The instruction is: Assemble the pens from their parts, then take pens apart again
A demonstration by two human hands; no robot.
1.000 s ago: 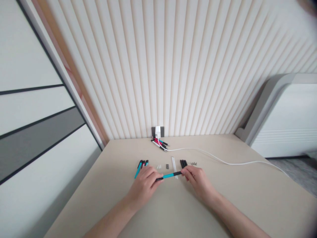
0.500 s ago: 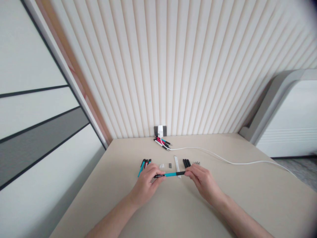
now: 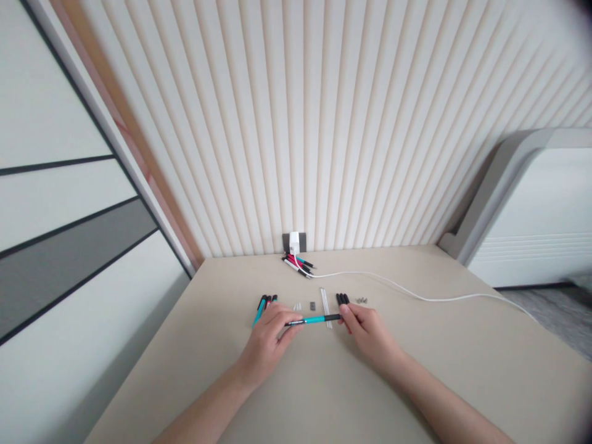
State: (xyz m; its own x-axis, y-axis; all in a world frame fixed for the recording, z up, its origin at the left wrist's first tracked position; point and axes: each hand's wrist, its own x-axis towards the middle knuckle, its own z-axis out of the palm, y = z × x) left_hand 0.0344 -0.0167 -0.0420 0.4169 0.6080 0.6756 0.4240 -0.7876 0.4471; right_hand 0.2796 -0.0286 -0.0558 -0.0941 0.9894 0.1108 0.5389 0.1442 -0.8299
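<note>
Where the slim turquoise-and-black plastic pen is: crosswise above the beige desk.
Why left hand and right hand each pinch an end: presumably to steady it.
Why three black tubes align: seemingly grouped by kind.

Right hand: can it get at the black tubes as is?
Probably yes, but not while gripping: the right hand is right by the black tubes, and nothing shows on top of their visible ends. It is pinching the pen, though, so it would likely need to let go first.
</note>
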